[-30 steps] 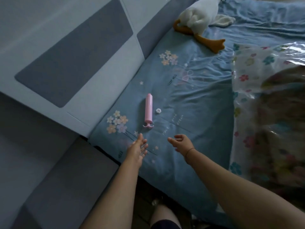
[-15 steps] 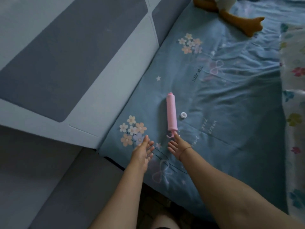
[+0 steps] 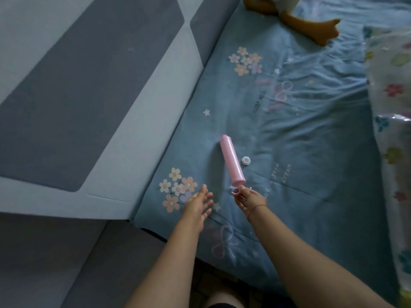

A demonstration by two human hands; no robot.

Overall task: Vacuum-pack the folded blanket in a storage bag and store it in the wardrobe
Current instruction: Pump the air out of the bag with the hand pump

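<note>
Two bare hands reach over a blue bed sheet [image 3: 311, 152] printed with flowers, bows and stars. The right hand [image 3: 249, 200] pinches the T-shaped handle at the near end of a pink hand pump [image 3: 232, 161], its fingers [image 3: 243, 192] curled around that handle. The pump's barrel points away from the person; whether it lies flat on the sheet or is tipped up cannot be told.

The left hand [image 3: 198, 204] hovers just left of the pump's handle, apart from the pump, its fingers straight, slightly spread and holding nothing. A small white cap [image 3: 246, 160] lies on the sheet just right of the pump's barrel, not touching it.

Well to the right of the pump, at the picture's edge, lies a clear storage bag [image 3: 391, 107] with a flower print; its contents cannot be made out. Beyond the pump, near the top, the orange legs of a plush toy [image 3: 315, 30] rest on the sheet. Left of the pump rises a padded bed panel [image 3: 100, 96] in pale and dark grey.
</note>
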